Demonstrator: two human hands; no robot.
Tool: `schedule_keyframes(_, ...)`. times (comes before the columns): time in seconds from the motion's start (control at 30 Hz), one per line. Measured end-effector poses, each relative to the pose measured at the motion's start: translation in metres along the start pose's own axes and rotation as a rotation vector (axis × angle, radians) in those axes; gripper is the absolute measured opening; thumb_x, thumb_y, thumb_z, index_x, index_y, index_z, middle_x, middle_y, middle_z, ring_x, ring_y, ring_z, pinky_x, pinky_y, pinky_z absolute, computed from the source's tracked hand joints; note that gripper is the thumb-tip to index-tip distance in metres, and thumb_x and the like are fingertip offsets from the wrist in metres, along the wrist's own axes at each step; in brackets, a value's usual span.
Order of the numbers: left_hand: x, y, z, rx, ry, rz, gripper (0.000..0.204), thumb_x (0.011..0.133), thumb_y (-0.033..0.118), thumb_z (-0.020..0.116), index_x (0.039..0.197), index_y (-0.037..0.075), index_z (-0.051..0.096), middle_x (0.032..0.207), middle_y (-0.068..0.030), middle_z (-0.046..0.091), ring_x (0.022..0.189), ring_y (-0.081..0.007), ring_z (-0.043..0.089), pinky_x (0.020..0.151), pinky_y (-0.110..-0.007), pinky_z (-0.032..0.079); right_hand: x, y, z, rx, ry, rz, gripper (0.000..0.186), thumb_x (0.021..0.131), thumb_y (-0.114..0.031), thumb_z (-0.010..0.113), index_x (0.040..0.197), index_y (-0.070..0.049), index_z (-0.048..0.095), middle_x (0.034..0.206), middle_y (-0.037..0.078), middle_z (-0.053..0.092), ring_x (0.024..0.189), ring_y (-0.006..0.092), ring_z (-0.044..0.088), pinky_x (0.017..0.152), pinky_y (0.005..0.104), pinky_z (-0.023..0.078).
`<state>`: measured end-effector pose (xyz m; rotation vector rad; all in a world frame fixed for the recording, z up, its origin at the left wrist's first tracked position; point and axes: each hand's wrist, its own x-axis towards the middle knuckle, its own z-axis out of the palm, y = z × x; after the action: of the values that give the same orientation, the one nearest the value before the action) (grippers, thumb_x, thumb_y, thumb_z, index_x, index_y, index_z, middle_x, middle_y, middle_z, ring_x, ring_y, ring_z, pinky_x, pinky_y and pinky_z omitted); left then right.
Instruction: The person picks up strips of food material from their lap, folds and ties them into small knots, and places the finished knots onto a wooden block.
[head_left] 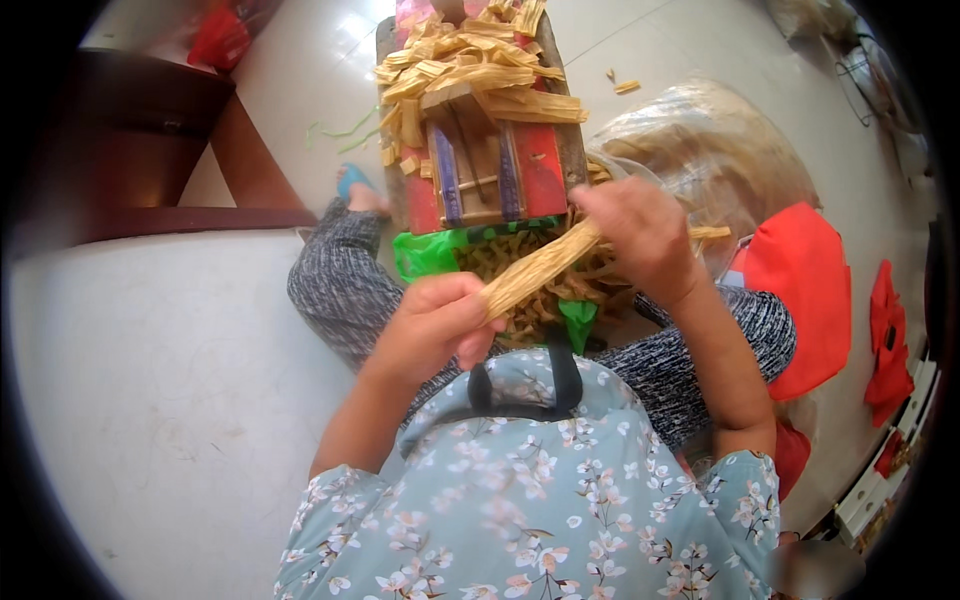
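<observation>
A pale yellow, ridged dried bean curd stick [540, 269] slants up to the right between my hands. Its lower end is pinched in my left hand [437, 318]. My right hand [643, 237] closes round the upper end, its fingers partly hidden. Just beyond stands a wooden cutting bench with a red top [541, 172], carrying a brown wooden block [465, 125] between two purple-edged rails. Yellow bean curd pieces [484, 77] lie heaped across its far part. Below the bench's near edge, a green bag [427, 256] holds many cut pieces [573, 300], partly behind my hands.
A large clear plastic bag [700, 140] of similar sticks sits right of the bench. Beside my right knee is a red bag [800, 300]. Brown wooden furniture [250, 150] stands at left, above a white surface [170, 400]. Small pieces [627, 87] lie on the tiled floor.
</observation>
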<state>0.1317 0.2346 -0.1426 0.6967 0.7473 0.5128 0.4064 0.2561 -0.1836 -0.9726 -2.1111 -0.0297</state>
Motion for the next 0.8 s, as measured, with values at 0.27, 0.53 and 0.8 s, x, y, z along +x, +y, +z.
schedule_keyframes(0.27,0.014,0.014,0.012,0.304,-0.191,0.576,0.017,0.083,0.012,0.074,0.091,-0.002,0.068,0.135,-0.0237,0.056,0.123,-0.0358,0.057,0.096,-0.046,0.051,-0.014,-0.059,-0.005,0.896,-0.425,0.636,0.014,0.095,-0.013,0.06,0.102,-0.002,0.066,0.077,0.011,0.067,0.072,0.024,0.067,0.069,0.034,0.054)
schedule_keyframes(0.53,0.025,-0.009,0.034,1.635,0.061,1.021,0.015,0.067,0.016,0.075,0.08,0.015,0.067,0.102,-0.0025,0.062,0.082,-0.019,0.062,0.062,-0.031,0.051,-0.003,-0.054,-0.023,1.457,-0.611,1.094,0.031,0.102,-0.029,0.056,0.084,-0.007,0.065,0.067,0.0,0.064,0.058,0.0032,0.049,0.051,0.0213,0.037)
schedule_keyframes(0.8,0.029,-0.021,0.029,1.774,0.43,1.294,0.012,0.074,0.02,0.074,0.083,0.015,0.069,0.131,-0.0049,0.063,0.123,-0.027,0.057,0.105,-0.048,0.043,-0.006,-0.063,-0.017,1.758,-0.191,1.289,0.011,0.094,-0.018,0.067,0.093,-0.007,0.066,0.081,-0.004,0.062,0.062,0.002,0.048,0.052,0.019,0.036)
